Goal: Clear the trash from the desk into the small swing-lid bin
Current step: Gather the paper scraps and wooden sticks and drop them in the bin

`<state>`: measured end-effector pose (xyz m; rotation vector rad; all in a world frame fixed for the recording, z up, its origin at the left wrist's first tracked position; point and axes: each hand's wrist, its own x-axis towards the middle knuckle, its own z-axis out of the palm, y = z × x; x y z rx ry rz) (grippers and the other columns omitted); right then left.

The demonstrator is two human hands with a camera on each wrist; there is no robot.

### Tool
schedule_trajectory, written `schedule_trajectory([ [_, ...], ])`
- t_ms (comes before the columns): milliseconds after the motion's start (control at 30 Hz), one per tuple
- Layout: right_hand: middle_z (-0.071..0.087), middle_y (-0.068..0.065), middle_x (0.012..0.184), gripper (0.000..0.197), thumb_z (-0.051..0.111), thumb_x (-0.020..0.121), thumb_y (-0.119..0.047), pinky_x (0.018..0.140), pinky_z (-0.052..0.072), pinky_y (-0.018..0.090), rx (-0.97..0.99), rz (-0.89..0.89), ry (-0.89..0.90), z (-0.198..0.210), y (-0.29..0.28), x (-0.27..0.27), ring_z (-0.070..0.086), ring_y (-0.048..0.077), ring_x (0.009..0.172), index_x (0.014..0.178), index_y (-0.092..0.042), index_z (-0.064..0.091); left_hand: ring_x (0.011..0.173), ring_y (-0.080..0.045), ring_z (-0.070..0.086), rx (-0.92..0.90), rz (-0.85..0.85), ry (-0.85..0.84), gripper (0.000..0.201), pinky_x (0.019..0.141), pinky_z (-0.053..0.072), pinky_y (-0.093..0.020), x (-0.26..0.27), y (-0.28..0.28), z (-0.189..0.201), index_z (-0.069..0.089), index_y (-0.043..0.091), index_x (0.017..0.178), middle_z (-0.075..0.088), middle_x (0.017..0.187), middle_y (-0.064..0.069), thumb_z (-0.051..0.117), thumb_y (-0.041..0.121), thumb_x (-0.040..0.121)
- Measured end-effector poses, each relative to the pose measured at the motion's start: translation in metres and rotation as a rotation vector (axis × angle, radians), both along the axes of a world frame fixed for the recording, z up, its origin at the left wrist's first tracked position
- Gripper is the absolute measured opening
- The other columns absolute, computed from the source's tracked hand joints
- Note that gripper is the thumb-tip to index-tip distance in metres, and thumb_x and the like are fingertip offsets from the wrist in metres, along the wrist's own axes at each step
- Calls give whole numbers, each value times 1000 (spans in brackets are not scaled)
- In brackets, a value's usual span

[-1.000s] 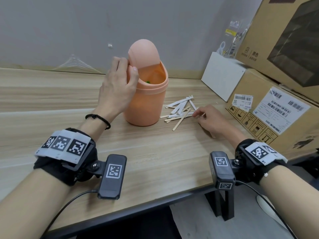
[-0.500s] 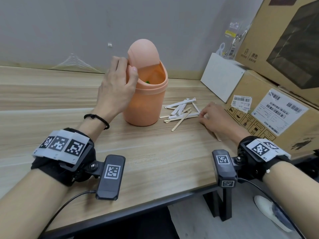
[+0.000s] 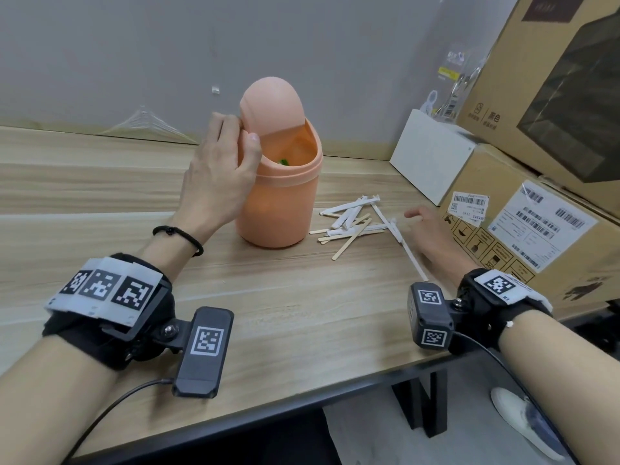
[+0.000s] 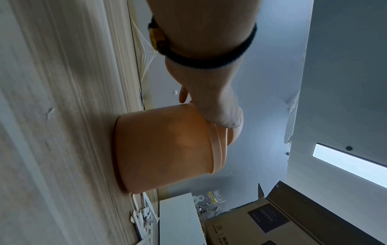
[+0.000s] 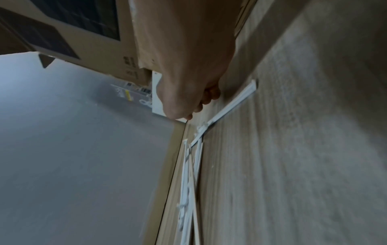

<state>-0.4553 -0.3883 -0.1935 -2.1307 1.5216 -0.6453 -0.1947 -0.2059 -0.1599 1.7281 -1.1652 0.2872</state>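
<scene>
An orange swing-lid bin (image 3: 278,209) stands upright mid-desk. My left hand (image 3: 239,130) pinches its domed lid (image 3: 271,105) and holds it tipped back, so the mouth gapes; something green (image 3: 283,161) lies inside. Right of the bin is a pile of white paper wrappers and wooden sticks (image 3: 349,219). One long white wrapper (image 3: 404,245) lies drawn out of the pile toward me. My right hand (image 3: 416,223) hovers just right of it, blurred, fingers relaxed, holding nothing. The left wrist view shows the bin (image 4: 163,149) under my hand (image 4: 217,112); the right wrist view shows the wrapper (image 5: 232,106) beside my fingers (image 5: 209,97).
A white box (image 3: 432,156) and a labelled cardboard box (image 3: 523,223) crowd the desk's right side, with a bigger carton (image 3: 553,78) stacked behind. The grey wall runs close behind the bin. Bare wooden desk (image 3: 302,313) stretches toward the front edge.
My right hand slid right from the pile, dragging one long white wrapper out, then let it go and lifted off. The left hand kept the lid tipped open.
</scene>
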Motion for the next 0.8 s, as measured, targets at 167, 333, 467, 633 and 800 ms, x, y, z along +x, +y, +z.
schedule_trajectory([
  [167, 53, 2, 100, 13, 41, 98, -27, 72, 38, 32, 116, 41, 198, 0, -5, 8, 49, 20, 87, 98, -18, 49, 87, -23, 42, 27, -9, -20, 25, 73, 39, -43, -4, -4, 1, 37, 15, 92, 42, 111, -8, 32, 37, 101],
  [333, 58, 7, 122, 41, 50, 96, -40, 77, 38, 31, 110, 27, 347, -3, -15, 16, 53, 25, 100, 129, -15, 47, 91, -28, 46, 35, -6, -19, 28, 74, 38, -43, -4, -6, 3, 42, 10, 96, 43, 110, -8, 32, 37, 101],
  [467, 66, 14, 105, 33, 45, 100, -30, 65, 39, 31, 103, 47, 397, -7, -17, 15, 54, 23, 79, 116, -4, 57, 89, -27, 45, 30, -1, -15, 26, 74, 39, -45, -6, -6, 3, 39, 13, 93, 42, 110, -8, 32, 36, 101],
  [633, 46, 2, 74, 27, 31, 104, -16, 49, 30, 26, 124, -17, 392, -4, -14, 18, 44, 13, 61, 115, -1, 51, 90, -28, 46, 31, -7, -17, 28, 75, 40, -46, -6, -6, 2, 41, 12, 95, 43, 111, -8, 32, 37, 100],
  [800, 44, 0, 78, 32, 28, 104, -14, 50, 31, 24, 121, -62, 19, 5, -22, 17, 41, 11, 60, 131, -3, 43, 92, -28, 46, 21, -10, -13, 29, 77, 41, -46, -5, -6, 1, 42, 11, 96, 43, 110, -7, 32, 37, 100],
])
